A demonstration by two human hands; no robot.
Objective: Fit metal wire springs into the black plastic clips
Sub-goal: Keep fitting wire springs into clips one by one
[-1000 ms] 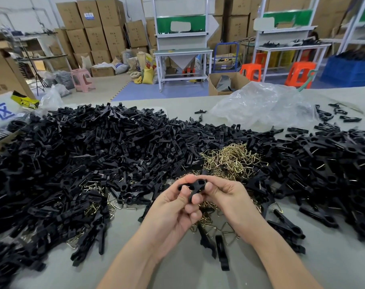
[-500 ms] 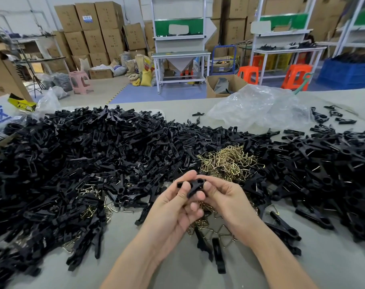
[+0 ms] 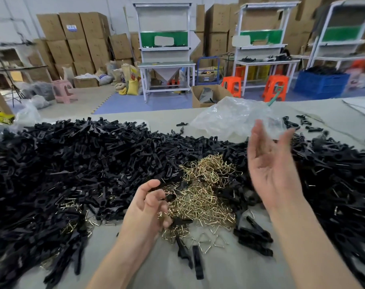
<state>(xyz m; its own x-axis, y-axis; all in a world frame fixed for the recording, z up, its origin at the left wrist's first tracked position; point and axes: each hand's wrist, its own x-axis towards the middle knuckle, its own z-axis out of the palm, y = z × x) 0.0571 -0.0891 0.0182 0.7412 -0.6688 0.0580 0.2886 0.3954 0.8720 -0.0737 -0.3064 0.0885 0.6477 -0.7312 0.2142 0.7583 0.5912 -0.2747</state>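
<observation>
On the grey table surface a wide heap of black plastic clips runs from the left edge to the right edge, and in the middle of it lies a pile of brass-coloured bent wire springs. The left hand hangs just above the near side of this pile, its fingers loosely curled. A small black piece shows at the fingertips, but the picture is blurred there and I cannot tell if the hand holds it. The right hand is raised over the right part of the heap, fingers straight and spread (it holds nothing). A few single triangular springs and two loose black clip pieces lie toward the near edge. A crumpled clear plastic bag rests at the far edge.
</observation>
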